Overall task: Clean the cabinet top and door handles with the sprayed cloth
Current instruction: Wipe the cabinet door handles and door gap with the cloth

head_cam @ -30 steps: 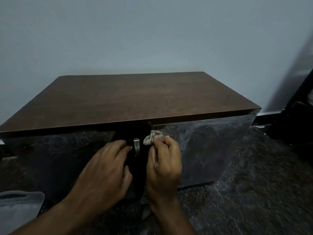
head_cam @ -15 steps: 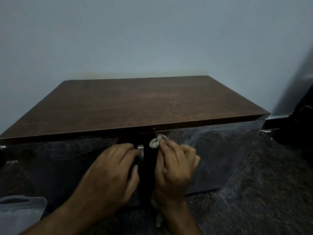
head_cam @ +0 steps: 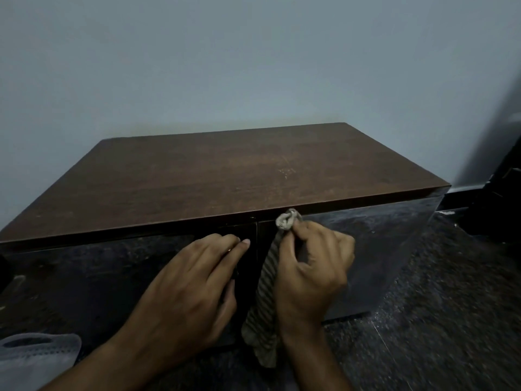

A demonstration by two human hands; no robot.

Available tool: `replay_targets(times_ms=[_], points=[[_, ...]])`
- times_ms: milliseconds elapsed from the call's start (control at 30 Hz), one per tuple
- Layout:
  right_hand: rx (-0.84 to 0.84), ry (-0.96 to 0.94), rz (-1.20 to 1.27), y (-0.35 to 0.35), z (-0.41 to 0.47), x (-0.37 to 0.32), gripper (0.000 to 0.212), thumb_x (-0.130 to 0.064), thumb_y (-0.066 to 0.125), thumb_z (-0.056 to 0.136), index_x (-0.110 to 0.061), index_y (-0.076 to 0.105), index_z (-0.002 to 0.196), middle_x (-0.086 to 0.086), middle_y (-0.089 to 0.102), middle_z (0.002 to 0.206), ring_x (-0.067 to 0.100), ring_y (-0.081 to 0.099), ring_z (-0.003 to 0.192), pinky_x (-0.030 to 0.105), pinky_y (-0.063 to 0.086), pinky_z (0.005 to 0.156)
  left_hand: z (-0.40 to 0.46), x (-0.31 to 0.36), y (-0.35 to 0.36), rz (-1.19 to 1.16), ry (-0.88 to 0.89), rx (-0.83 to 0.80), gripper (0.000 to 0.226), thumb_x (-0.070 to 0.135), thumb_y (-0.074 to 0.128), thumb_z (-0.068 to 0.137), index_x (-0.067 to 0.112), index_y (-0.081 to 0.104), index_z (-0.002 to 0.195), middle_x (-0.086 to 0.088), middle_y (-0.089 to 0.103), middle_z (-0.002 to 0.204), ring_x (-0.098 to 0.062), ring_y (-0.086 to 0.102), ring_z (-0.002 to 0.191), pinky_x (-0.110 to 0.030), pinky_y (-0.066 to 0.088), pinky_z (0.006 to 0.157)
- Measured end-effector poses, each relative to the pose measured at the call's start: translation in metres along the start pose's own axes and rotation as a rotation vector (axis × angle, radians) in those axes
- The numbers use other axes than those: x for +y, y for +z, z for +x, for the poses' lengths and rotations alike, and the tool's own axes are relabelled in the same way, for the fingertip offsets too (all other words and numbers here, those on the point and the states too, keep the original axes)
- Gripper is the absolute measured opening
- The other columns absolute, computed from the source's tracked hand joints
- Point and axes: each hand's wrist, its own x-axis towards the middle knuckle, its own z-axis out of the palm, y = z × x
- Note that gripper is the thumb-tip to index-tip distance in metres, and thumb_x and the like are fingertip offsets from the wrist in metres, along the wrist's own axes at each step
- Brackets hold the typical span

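Note:
A low cabinet with a brown wooden top [head_cam: 225,176] and two glossy black doors [head_cam: 380,249] stands against the wall. My right hand [head_cam: 313,266] grips a striped grey cloth [head_cam: 267,280] at the top of the right door, near the middle seam; the cloth's bunched end sticks up just under the top's edge and its tail hangs down past my wrist. My left hand [head_cam: 191,289] lies on the left door beside the seam, fingers extended. Both hands cover the door handles.
A pale blue-grey wall rises behind the cabinet. A white non-woven bag [head_cam: 36,354] sits at the lower left. Dark furniture [head_cam: 504,193] stands at the right edge. The floor [head_cam: 437,320] is dark speckled stone.
My right hand has risen along the right door with the cloth, and the cloth's long tail now hangs in view. The left hand now covers the left handle. The view has dropped slightly.

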Motion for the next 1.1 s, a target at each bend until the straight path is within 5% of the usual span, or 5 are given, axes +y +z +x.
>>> replay_targets(times_ms=[267,400,600,833,1100], points=[[-0.159,-0.07,0.001,-0.004,-0.003,-0.003,0.008,-0.007,0.074,0.083,-0.013,0.076,0.088,-0.005,0.073,0.091,0.017,0.055,0.089,0.036,0.041,0.076,0.025,-0.01,-0.001,0.124,0.138,-0.057,0.059,0.022,0.056,0.085,0.002,0.052,0.14,-0.014,0.054,0.138,-0.032,0.052,0.125,-0.041,0.04,0.109],[-0.074,0.077,0.013,-0.011,-0.005,0.011,0.008,-0.011,0.068,0.084,-0.014,0.074,0.09,-0.011,0.069,0.093,0.012,0.052,0.091,0.046,0.049,0.074,0.028,-0.007,-0.002,0.167,0.139,-0.093,0.065,0.022,0.055,0.085,0.002,0.045,0.146,-0.013,0.051,0.141,-0.031,0.051,0.126,-0.042,0.041,0.11],[-0.273,-0.074,0.082,-0.01,-0.012,0.003,0.012,0.001,0.073,0.085,-0.007,0.076,0.094,0.005,0.067,0.095,0.02,0.056,0.089,0.029,0.049,0.077,0.026,-0.011,-0.002,0.205,0.166,-0.132,0.066,0.022,0.05,0.085,0.001,0.043,0.147,-0.015,0.049,0.143,-0.032,0.049,0.128,-0.041,0.035,0.113],[-0.277,-0.051,0.068,-0.025,-0.046,0.018,0.016,0.0,0.066,0.089,-0.003,0.075,0.101,0.012,0.064,0.095,0.024,0.059,0.085,0.035,0.052,0.074,0.019,-0.007,0.0,0.21,0.117,-0.169,0.073,0.021,0.053,0.085,0.002,0.033,0.152,-0.013,0.041,0.151,-0.031,0.044,0.134,-0.041,0.033,0.116],[-0.195,0.051,0.071,-0.013,-0.026,0.008,0.013,0.0,0.066,0.089,0.001,0.074,0.098,0.01,0.067,0.099,0.019,0.064,0.093,0.025,0.054,0.085,0.016,-0.003,0.003,0.256,0.117,-0.203,0.077,0.024,0.054,0.082,0.01,0.032,0.154,-0.016,0.038,0.154,-0.032,0.039,0.137,-0.043,0.027,0.119]])
